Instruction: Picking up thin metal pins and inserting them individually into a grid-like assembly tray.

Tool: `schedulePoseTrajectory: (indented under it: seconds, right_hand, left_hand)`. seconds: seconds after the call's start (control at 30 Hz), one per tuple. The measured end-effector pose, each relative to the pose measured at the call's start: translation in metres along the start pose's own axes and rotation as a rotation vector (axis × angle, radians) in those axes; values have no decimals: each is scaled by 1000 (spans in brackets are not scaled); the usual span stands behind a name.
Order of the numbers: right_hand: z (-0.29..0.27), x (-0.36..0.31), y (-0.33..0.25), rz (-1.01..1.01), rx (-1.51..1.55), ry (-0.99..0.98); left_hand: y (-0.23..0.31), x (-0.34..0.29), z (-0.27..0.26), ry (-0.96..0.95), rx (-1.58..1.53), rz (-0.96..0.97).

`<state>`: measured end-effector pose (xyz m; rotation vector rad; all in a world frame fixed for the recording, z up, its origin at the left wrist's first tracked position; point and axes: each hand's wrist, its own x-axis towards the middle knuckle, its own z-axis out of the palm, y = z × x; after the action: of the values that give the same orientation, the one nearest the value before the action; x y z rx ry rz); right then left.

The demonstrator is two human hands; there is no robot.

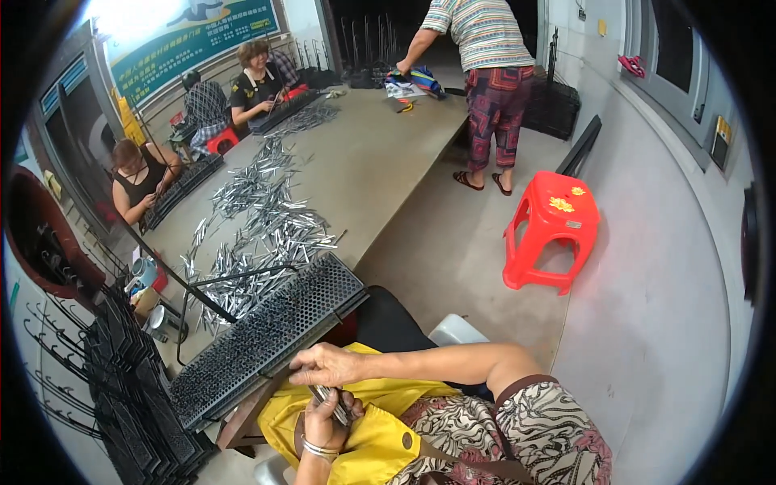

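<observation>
**A slack grip could spill the slim metal bundle**

My left hand is closed around a bundle of slim metal pieces, just above my lap. If my fingers slacken, I judge the pieces could slide apart and drop onto the yellow cloth. My right hand is bent just above them; whether it pinches a piece, I cannot tell. The perforated rack seems to jut past the counter edge, so a knock from my wrist might shift it.

The rack is a long, dark rectangle, its round holes in tight rows, much of it bristly with dark bits. Beyond it, a loose heap of shiny, narrow strips lies crisscrossed. The cloth is smooth and creased; my bangles are silvery rings.
</observation>
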<state>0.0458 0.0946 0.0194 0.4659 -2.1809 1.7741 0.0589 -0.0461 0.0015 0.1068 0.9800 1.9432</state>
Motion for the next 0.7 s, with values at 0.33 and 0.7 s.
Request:
schedulePoseTrajectory:
  seconds: [0.33,0.7]
  right_hand:
    - [18,-21,2,-41,-149,-98]
    - [26,-59,10,-102,-408,-124]
  left_hand:
    - [-12,0,-29,-81,-2,-68]
    - [-22,10,-42,-130,150,-137]
